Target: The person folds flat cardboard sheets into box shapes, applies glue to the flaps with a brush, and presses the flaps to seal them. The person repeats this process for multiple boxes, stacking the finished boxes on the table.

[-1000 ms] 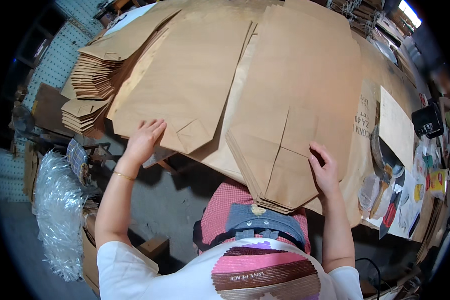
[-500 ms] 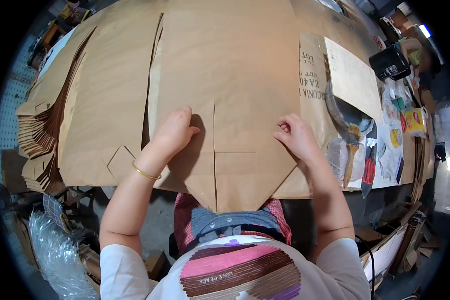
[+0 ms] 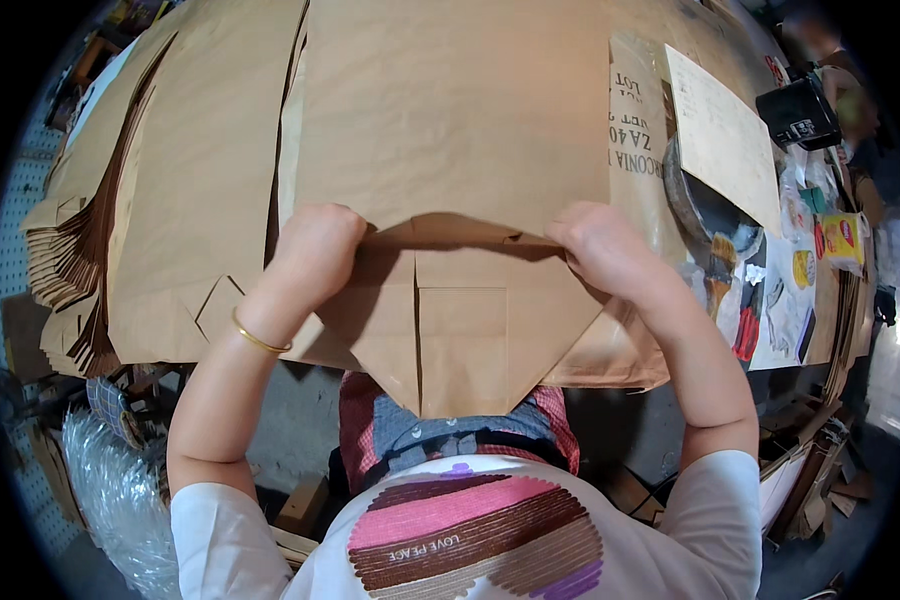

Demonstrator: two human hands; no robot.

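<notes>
A large brown paper bag (image 3: 450, 120) lies on the table in front of me. Its near end tapers to a narrow folded edge over my lap and carries a rectangular creased panel (image 3: 462, 315). My left hand (image 3: 315, 250), with a gold bangle on the wrist, is closed on the left end of a raised fold. At the right end of the same fold, my right hand (image 3: 600, 245) is closed too. Between them the paper bows upward and throws a dark shadow along the fold. Both sets of fingertips are partly hidden by the hands.
Fanned brown paper bags (image 3: 60, 250) lie at the left. To the right are a printed sack (image 3: 630, 120), a pale board (image 3: 720, 130) over a dark round pan (image 3: 705, 205), a brush (image 3: 720, 265), a red-handled tool (image 3: 746, 335) and a black container (image 3: 800, 115).
Both hands, earlier resting above the flat paper, now grip it at its sides. A fold has risen between them, and the slit down the near end shows less.
</notes>
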